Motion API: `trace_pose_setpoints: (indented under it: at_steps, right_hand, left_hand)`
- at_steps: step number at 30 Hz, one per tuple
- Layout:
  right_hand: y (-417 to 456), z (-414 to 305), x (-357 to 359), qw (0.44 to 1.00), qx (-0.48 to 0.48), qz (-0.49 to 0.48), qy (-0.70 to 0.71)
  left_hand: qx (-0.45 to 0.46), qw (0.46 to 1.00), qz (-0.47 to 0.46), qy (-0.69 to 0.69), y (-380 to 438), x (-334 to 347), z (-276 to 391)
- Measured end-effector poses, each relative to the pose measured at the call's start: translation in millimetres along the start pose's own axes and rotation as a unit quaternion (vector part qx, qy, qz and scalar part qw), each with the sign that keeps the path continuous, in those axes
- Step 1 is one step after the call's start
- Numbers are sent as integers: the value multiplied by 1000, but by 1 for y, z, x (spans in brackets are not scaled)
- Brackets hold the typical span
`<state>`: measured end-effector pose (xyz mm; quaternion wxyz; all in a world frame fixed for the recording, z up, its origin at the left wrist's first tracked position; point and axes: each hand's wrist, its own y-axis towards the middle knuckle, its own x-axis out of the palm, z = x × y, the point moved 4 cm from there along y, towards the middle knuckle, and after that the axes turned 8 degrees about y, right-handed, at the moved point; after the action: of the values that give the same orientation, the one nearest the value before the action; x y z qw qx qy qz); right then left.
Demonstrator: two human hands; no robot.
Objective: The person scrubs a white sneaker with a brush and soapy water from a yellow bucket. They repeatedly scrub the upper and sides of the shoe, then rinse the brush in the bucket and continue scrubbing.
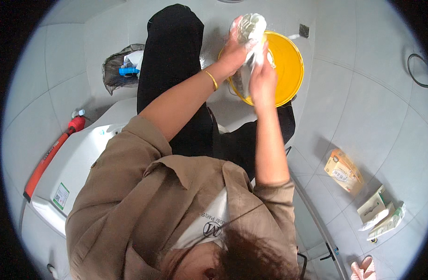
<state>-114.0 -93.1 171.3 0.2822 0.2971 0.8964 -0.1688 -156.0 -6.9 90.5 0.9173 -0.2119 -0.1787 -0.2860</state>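
A pale shoe (250, 29) covered in white suds, its ridged sole showing, is held above the left part of a yellow bucket (291, 70). My left hand (235, 50) grips the shoe from its left side, a gold bangle on the wrist. Against the lower part of the shoe works my right hand (264, 77), blurred, with its fingers closed round something white and foamy; what that is cannot be made out. Inside the bucket, below the hands, something whitish and grey is partly hidden by them.
On the left are a dark plastic bag (110, 75) with a blue item in it, a white ceramic fixture (77, 168) and a red tubular object (49, 152). A floor drain (304, 30) lies beyond the bucket. Packets (345, 171) hang on the right wall; pink slippers (363, 269) are lower right.
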Motion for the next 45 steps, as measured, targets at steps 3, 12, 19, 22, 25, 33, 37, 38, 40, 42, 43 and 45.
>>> trace_pose_setpoints:
  at_steps: [3,12,19,22,25,33,37,38,40,42,43,45]
  right_hand:
    - [-7,15,-4,999,-44,16,11]
    - [-9,20,-10,997,28,9,68]
    - [-13,15,-9,995,-65,58,48]
    - [-2,49,-15,994,74,23,75]
    - [25,46,-25,968,214,-29,129]
    - [13,43,-21,967,189,-24,166]
    - [2,48,-14,991,86,0,98]
    - [-14,32,-12,993,79,-10,86]
    - [-16,41,-10,989,102,-11,110]
    - [13,38,-24,992,116,-37,30]
    - [26,37,-34,989,140,-50,-11]
    - [43,52,-57,989,150,2,14]
  left_hand:
    - [6,997,-14,81,-7,5,-9]
    - [-10,1000,9,15,-4,10,-6]
    - [41,997,-13,60,-2,11,3]
    - [51,978,-36,199,-22,20,18]
    - [120,985,-11,127,-22,22,2]
    - [110,981,-34,154,-26,24,2]
    - [90,985,-37,142,-3,16,4]
    - [61,989,-31,131,-4,13,9]
    - [67,982,-63,165,-9,19,7]
    - [59,986,-62,145,-14,17,-12]
    - [3,994,-72,86,-17,19,-15]
    - [-95,992,-83,-29,-13,20,-7]
